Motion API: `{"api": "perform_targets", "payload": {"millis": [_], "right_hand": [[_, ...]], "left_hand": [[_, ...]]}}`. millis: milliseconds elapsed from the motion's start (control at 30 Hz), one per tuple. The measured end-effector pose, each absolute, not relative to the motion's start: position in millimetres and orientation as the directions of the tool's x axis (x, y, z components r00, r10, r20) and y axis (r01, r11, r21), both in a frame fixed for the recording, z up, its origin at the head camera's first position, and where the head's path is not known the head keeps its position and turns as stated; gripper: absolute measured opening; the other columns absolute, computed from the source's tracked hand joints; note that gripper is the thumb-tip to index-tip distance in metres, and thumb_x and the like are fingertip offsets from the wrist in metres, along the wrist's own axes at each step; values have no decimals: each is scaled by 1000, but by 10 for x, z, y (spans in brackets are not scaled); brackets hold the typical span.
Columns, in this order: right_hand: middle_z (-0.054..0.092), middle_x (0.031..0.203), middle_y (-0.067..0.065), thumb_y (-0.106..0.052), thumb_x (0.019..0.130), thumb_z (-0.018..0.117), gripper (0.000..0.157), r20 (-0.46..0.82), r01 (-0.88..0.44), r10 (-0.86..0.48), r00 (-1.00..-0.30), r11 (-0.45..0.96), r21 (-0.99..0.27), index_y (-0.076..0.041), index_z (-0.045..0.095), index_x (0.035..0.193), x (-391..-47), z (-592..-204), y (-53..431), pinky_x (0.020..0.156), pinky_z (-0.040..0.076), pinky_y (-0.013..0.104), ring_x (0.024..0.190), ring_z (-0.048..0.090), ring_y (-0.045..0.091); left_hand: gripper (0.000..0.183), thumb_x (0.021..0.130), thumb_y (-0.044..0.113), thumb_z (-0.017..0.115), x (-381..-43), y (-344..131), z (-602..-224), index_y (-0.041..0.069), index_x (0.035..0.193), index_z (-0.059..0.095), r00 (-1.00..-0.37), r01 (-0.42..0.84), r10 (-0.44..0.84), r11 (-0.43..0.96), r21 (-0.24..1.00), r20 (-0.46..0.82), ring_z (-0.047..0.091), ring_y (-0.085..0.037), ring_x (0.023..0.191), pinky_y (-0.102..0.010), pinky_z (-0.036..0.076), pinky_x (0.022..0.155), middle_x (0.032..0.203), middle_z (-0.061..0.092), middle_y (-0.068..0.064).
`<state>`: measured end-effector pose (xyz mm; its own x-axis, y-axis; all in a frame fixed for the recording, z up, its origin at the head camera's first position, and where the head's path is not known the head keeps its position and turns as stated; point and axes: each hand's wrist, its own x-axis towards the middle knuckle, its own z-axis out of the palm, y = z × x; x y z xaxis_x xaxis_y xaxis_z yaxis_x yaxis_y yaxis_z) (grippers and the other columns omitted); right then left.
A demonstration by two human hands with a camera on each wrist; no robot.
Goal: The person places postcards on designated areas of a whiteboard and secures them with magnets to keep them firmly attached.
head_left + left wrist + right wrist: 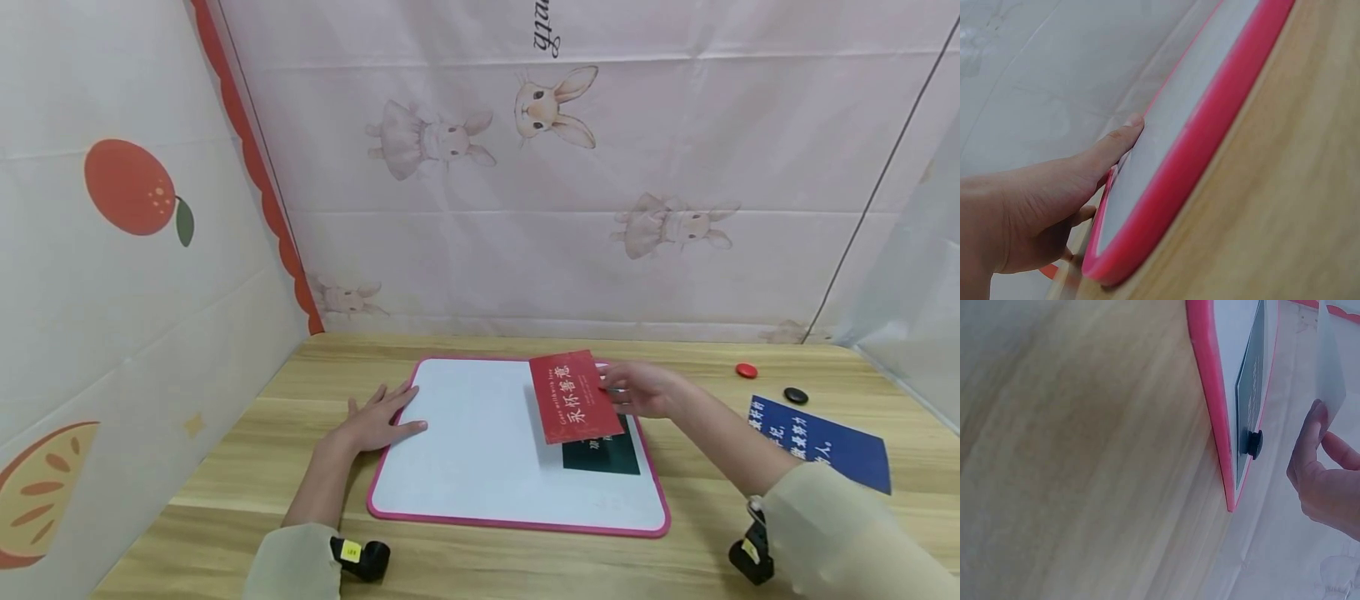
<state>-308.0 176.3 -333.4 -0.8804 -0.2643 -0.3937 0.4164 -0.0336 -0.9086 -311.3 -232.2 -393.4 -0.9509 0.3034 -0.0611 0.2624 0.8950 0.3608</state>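
A whiteboard (480,467) with a pink frame lies flat on the wooden table. My left hand (378,421) rests on its left edge, fingers spread; the left wrist view shows the thumb (1125,130) along the white surface. Between thumb and fingers, my right hand (641,389) pinches a red card (573,404) with white Chinese lettering, held raised over the right part of the board. Partly hidden below it, a dark green card (611,457) lies on the board. A black round magnet (1255,444) sits on this green card in the right wrist view.
To the right of the board, a blue card (832,446) with white lettering lies on the table, partly behind the right sleeve. Beyond it are a red round magnet (746,370) and a black round magnet (796,396). Printed sheets hang behind the table and at its sides.
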Motion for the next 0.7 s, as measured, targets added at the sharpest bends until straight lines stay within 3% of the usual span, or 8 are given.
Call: {"api": "perform_targets", "payload": {"millis": [433,700], "right_hand": [[41,124,15,-10,92,52,57,-405,436,-256,-877,-75,-897,-2,23,140,-3065,-3355,1673,90,44,38,101,54,26],[49,118,13,-12,91,54,53,-395,421,-236,-888,-70,-904,-4,27,136,-3073,-3388,1639,87,46,36,97,57,25]], "left_hand": [[80,82,61,51,-3114,-2333,-3950,17,145,29,-952,262,300,893,367,-51,3,-38,136,-67,-8,96,151,17,-8],[80,82,61,51,-3107,-2327,-3943,17,145,29,-953,261,299,893,367,-51,3,-38,136,-67,-8,96,151,17,-7]]}}
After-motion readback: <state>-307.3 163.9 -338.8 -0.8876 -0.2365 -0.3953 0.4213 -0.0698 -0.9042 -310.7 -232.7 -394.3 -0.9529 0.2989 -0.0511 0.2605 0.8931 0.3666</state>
